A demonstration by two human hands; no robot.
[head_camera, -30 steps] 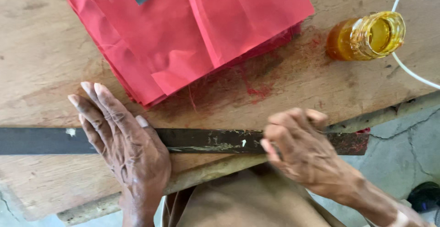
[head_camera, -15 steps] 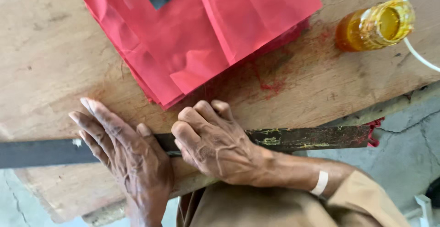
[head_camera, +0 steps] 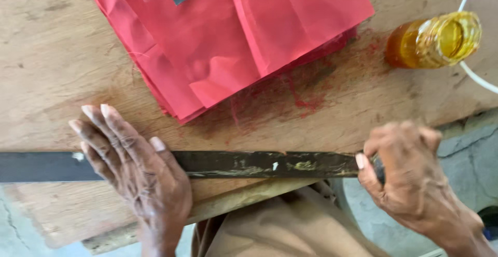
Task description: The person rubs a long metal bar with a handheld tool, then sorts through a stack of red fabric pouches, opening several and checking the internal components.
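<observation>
A long dark flat bar (head_camera: 259, 164) lies across the near part of the wooden desk (head_camera: 57, 65), running in from the left edge. The left hand (head_camera: 137, 176) rests flat on top of it, fingers (head_camera: 101, 132) spread apart and pressing down, gripping nothing. Above and to the right sits a stack of red paper sheets (head_camera: 228, 44) (red dust stains the wood beside it). Further right, the right hand (head_camera: 410, 176) wraps the bar's right end, fingers curled tight around it beyond the desk's edge. At the far right stands a clear jar of amber liquid (head_camera: 433, 40), with a white cord (head_camera: 469, 75) curving past it.
</observation>
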